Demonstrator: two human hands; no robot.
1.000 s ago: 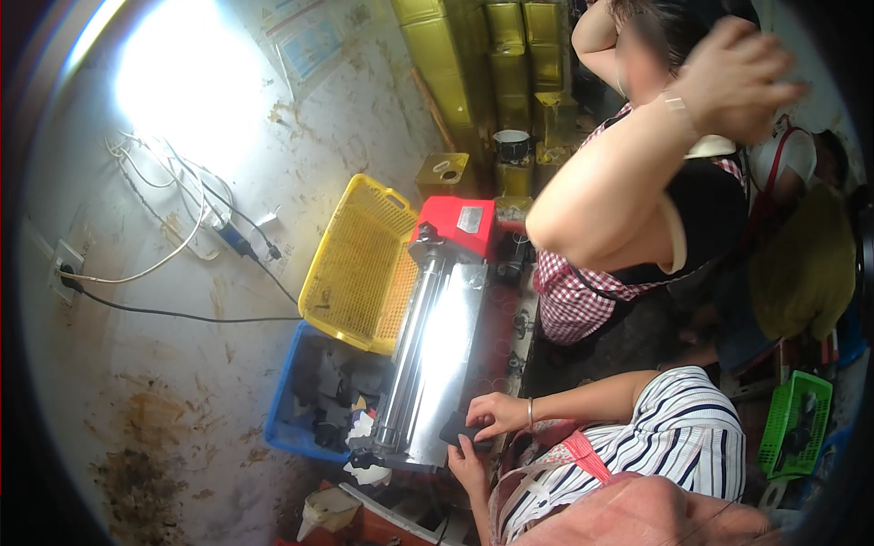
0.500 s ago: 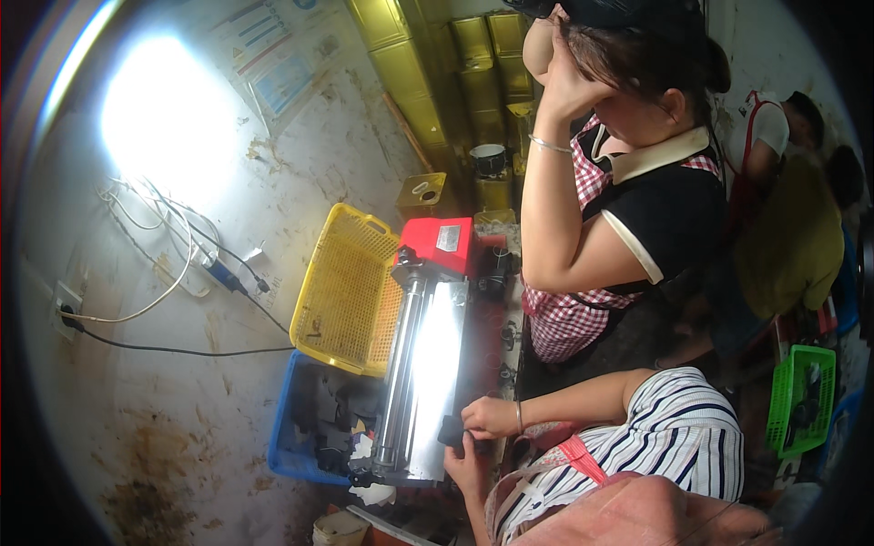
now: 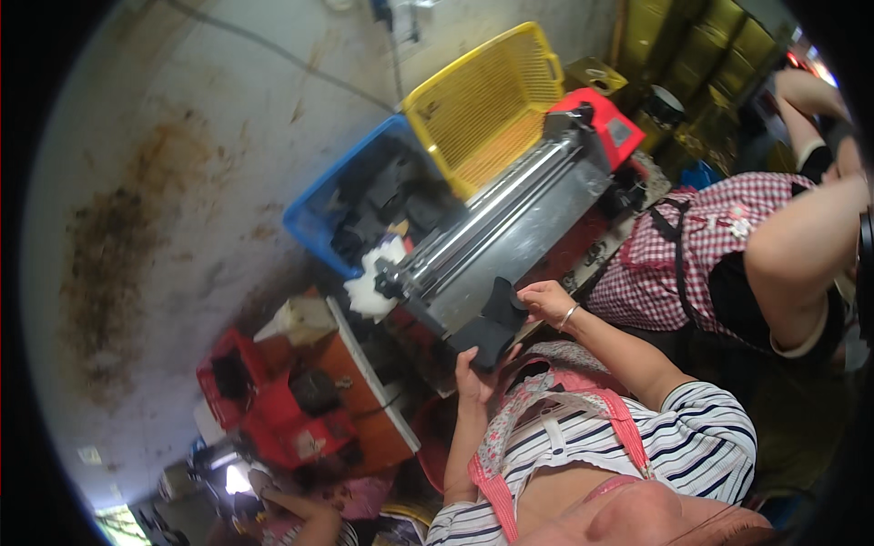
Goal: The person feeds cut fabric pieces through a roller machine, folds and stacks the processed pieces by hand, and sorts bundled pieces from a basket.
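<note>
Close to my body, at the front edge of a metal roller machine (image 3: 510,246), I hold flat black sheet material (image 3: 485,338). My left hand (image 3: 475,378) pinches its lower part, thumb on top. The fingers of my right hand (image 3: 544,302) are closed on the upper black flap (image 3: 503,298). Whether this is one folded piece or two overlapping pieces, I cannot tell. A bright metal plate slopes from the rollers toward my hands, and a red housing (image 3: 601,127) caps the machine's far end.
Behind the machine stand a yellow basket (image 3: 487,100) and a blue crate (image 3: 319,205) with black pieces inside. White scraps (image 3: 373,282) hang by the machine's near end. A person in a checked apron (image 3: 692,246) stands at right. Red machinery (image 3: 282,400) and another person's arm (image 3: 314,519) are lower left.
The view has swung round, bringing the red machinery at left into sight. The black material now shows as a larger, spread shape, and my hands are farther apart.
</note>
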